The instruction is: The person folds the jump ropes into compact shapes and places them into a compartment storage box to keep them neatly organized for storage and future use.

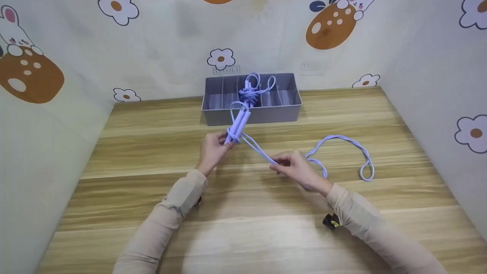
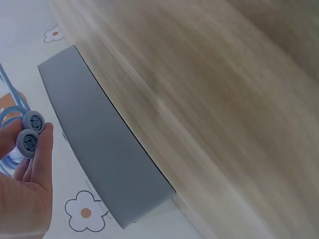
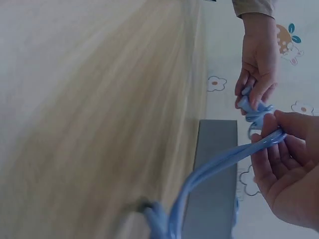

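Observation:
My left hand (image 1: 213, 148) grips the two lavender handles (image 1: 239, 123) of a skipping rope held side by side; their grey end caps (image 2: 31, 132) show in the left wrist view. Rope is looped round the handles. My right hand (image 1: 293, 165) pinches the doubled lavender rope (image 1: 258, 150) a short way from the handles. The remaining rope (image 1: 342, 142) trails right across the wooden table (image 1: 243, 228) and ends in a loop (image 1: 367, 171). In the right wrist view the rope (image 3: 219, 164) runs from my right fingers (image 3: 279, 159) down to the table.
A grey divided box (image 1: 253, 101) stands at the back of the table against the wall. Another bundled lavender rope (image 1: 251, 91) lies in one of its middle compartments. Patterned walls close in the table on three sides.

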Demonstrator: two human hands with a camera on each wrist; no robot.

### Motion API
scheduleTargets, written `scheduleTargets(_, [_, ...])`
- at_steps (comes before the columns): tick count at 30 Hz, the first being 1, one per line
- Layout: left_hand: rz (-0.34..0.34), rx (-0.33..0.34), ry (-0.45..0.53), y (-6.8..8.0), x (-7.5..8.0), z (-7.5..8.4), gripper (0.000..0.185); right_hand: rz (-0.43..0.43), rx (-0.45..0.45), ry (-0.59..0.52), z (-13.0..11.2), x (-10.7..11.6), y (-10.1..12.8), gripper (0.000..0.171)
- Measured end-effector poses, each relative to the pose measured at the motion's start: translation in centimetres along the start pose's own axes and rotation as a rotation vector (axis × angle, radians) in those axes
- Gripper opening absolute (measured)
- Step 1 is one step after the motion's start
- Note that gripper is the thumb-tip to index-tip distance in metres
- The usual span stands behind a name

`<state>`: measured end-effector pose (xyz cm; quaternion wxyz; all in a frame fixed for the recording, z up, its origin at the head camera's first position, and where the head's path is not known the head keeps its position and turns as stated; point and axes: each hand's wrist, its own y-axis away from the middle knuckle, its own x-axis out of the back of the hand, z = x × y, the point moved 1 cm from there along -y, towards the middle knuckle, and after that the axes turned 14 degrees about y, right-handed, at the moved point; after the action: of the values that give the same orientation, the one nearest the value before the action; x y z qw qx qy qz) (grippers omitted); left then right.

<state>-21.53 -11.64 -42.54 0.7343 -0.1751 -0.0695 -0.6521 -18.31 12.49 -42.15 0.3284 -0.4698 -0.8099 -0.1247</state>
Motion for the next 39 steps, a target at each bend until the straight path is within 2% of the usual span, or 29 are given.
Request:
scheduleTargets(4, [-0.052,-0.022,-0.116,0.1,-0.2,0.4,0.029,-0.057,0.153,0.248,-1.0,1.2,0.2,0.019])
scheduleTargets(8, [-0.125,-0.069,-0.179,0.2,-0.7,0.7,0.024,-0.094,0.266,0.39,-2.0,2.1,0.0,0.017])
scheduleTargets(13, [-0.191,-0.136,-0.248,0.3,-1.2,0.9,0.016,-0.14,0.366,0.475,-3.2,3.1,-0.6,0.015])
scheduleTargets(18, [-0.262,-0.141,-0.272,0.5,-1.4,1.0,0.017,-0.102,0.453,0.527,-4.1,4.3,-1.4,0.011])
scheduleTargets(22, [-0.313,-0.135,-0.298,0.8,-1.7,1.4,0.014,-0.105,0.489,0.56,-4.8,4.8,-1.8,0.011])
scheduleTargets(25, [-0.35,-0.178,-0.333,0.9,-1.9,1.8,0.006,-0.136,0.505,0.595,-5.3,4.7,-2.1,0.013])
scheduleTargets(29, [-0.429,-0.271,-0.385,1.1,-2.3,2.3,0.007,-0.148,0.516,0.605,-5.7,4.7,-2.9,0.012])
scheduleTargets(32, [-0.495,-0.329,-0.41,1.3,-2.5,2.4,0.004,-0.153,0.514,0.571,-5.6,5.3,-3.7,0.011])
scheduleTargets(35, [-0.549,-0.344,-0.382,1.6,-2.5,2.3,0.01,-0.165,0.498,0.509,-5.0,5.9,-4.6,0.011])
scheduleTargets(39, [-0.604,-0.353,-0.305,2.0,-2.5,2.3,0.015,-0.214,0.446,0.37,-3.9,6.4,-5.6,0.013])
